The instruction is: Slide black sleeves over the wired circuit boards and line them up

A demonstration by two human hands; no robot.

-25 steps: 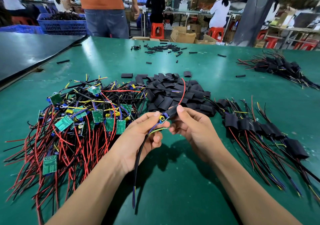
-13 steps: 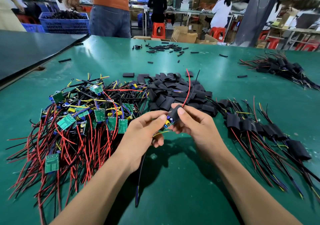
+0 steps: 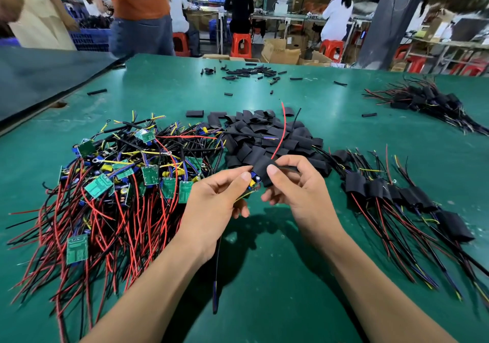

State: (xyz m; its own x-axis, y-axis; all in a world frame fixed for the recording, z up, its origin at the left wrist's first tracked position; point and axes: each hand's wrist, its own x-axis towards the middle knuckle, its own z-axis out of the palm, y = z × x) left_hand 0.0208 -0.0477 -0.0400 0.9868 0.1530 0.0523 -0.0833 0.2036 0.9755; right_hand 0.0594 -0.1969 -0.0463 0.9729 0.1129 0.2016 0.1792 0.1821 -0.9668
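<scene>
Snag risk toward table (image 3: 344,110) near edge: left hand (image 3: 211,200) pinching board (image 3: 252,182), right hand (image 3: 299,192) pinching sleeve (image 3: 260,169), possibly jamming partway.

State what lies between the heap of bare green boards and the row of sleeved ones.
Head view: the pile of loose black sleeves, and nearer, the left hand and right hand holding a part-sleeved board.

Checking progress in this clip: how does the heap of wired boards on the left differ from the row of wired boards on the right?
The left heap shows bare green circuit boards; in the right row each board is covered by a black sleeve. The left heap is a tangled pile; the right row is laid out side by side in a line. Both have red and black wires and lie on the green table.
</scene>
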